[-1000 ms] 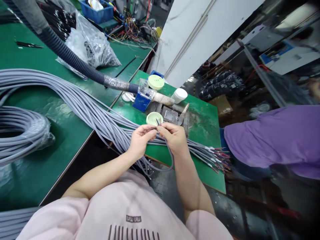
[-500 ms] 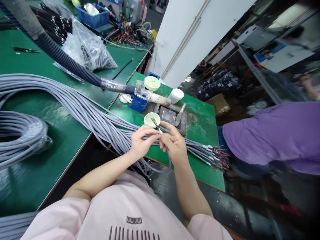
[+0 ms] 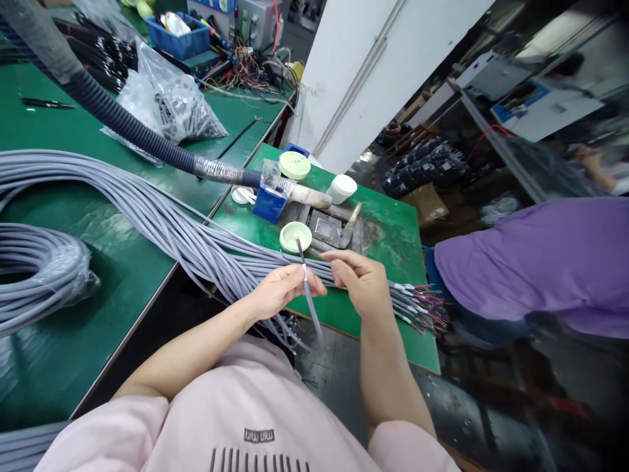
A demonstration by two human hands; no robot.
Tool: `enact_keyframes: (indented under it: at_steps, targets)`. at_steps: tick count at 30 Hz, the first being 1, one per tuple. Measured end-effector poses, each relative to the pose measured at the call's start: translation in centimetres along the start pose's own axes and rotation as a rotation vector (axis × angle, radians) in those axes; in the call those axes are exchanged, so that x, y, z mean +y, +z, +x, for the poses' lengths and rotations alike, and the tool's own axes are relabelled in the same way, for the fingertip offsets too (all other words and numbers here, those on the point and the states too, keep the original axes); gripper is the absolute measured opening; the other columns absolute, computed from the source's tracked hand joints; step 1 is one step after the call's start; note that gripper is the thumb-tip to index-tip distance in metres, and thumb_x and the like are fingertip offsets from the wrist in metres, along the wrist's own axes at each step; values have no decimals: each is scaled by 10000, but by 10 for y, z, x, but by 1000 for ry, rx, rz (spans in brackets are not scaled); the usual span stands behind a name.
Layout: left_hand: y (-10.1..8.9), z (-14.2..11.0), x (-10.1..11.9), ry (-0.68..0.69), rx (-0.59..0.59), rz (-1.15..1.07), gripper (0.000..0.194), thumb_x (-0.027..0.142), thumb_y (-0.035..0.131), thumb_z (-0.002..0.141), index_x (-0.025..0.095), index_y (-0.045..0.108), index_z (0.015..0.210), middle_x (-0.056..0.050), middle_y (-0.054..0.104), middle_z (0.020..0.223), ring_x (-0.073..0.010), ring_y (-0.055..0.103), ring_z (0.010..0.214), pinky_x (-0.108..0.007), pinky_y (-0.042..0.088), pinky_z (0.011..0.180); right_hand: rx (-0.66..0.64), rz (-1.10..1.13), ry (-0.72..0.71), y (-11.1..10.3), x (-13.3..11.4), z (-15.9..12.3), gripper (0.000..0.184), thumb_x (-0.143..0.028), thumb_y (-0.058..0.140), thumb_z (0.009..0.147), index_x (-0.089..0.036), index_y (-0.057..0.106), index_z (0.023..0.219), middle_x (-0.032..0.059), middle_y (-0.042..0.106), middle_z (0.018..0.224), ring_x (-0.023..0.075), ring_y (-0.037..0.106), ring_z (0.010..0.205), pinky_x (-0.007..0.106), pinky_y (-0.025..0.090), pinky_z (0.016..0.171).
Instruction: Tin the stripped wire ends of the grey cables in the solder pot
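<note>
My left hand [image 3: 278, 290] pinches a single grey cable [image 3: 311, 306] just below its stripped end, where coloured wires stick up toward a pale green dish [image 3: 295, 236]. My right hand [image 3: 362, 282] hovers just to the right of the cable with its fingers loosely spread and nothing in it. Both hands lie over a thick bundle of grey cables [image 3: 162, 223] that runs across the green table [image 3: 122, 262], its stripped coloured ends [image 3: 425, 308] fanning out at the right.
A corrugated dark hose [image 3: 128, 124] ends at a blue block [image 3: 268, 202] and a metal fixture [image 3: 334, 229]. White and green lids [image 3: 341, 188], a bag of parts [image 3: 167, 105] and a coiled cable bundle [image 3: 34, 269] lie around. A person in purple [image 3: 535, 262] sits at right.
My right hand has let go of the cable and moved off to the right, opening. The left hand now holds the cable alone, its wire end tipped upward.
</note>
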State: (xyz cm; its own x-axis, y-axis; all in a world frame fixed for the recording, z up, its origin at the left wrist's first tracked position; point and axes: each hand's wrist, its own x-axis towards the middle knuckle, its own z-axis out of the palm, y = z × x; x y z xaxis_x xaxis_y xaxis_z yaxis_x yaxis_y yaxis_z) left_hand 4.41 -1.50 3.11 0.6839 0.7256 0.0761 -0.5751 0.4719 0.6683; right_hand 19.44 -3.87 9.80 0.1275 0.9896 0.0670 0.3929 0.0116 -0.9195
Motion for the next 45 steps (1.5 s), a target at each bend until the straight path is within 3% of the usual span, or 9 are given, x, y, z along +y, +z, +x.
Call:
enact_keyframes:
  at_steps: [5,10,21,27,33,36,38,42,45]
  targets:
    - [0,-9,-2,-111,-125,-33,439,583,684,752,157,578,754,-3,613,550,-153,628,541,-276,486,589,-164,-21,-13,10,-17,15,148,-330,680,701,-189,716,676,-7,634,614,130,553,585,252,437,562]
    - [-4,-14,-2,-63,-43,7,429,548,715,743,137,616,818,-5,637,575,-134,619,538,-251,474,579,-17,16,-98,27,-16,15,207,-294,677,739,-176,676,568,-30,547,513,97,486,510,233,391,510]
    - [-13,-17,4,3,79,-122,339,439,753,747,128,666,849,5,637,567,-126,625,536,-231,480,565,148,-51,-363,33,10,3,124,-196,637,820,-220,754,786,-12,652,634,129,596,572,272,482,568]
    - [-18,-14,9,11,155,-135,352,434,774,723,118,699,858,-5,641,586,-113,617,572,-219,482,604,53,-246,-809,22,22,-6,419,-57,586,826,-305,674,1151,48,717,1004,203,640,917,393,530,803]
    - [-12,-8,14,25,187,-105,356,461,757,727,117,671,702,-7,640,634,-83,566,533,-206,460,548,-142,-488,-966,23,30,-6,379,-148,589,865,-329,648,1193,53,629,1295,251,498,1274,465,488,983]
    - [-12,-11,18,73,194,101,406,508,687,783,140,700,954,-34,700,739,-138,639,649,-270,513,664,-77,-404,-955,16,30,6,308,-229,586,893,-307,652,1184,57,683,1203,253,547,1235,466,501,978]
    - [-17,-16,22,192,227,401,391,464,634,843,150,682,1071,-55,727,792,-166,663,761,-311,511,774,58,-349,-884,8,26,17,274,-240,555,911,-287,660,1159,58,711,1134,244,623,1125,448,526,937]
    - [-33,-25,27,576,329,1050,205,295,603,883,159,710,991,-65,731,784,-163,622,751,-313,474,744,269,-351,-665,-1,17,42,196,-250,505,935,-247,696,980,41,744,946,195,693,884,344,554,800]
    - [-44,-27,24,747,348,1271,141,233,604,877,150,709,921,-59,715,744,-150,591,670,-304,449,668,238,-332,-549,2,16,60,182,-291,507,936,-224,670,892,25,734,829,172,692,777,300,547,718]
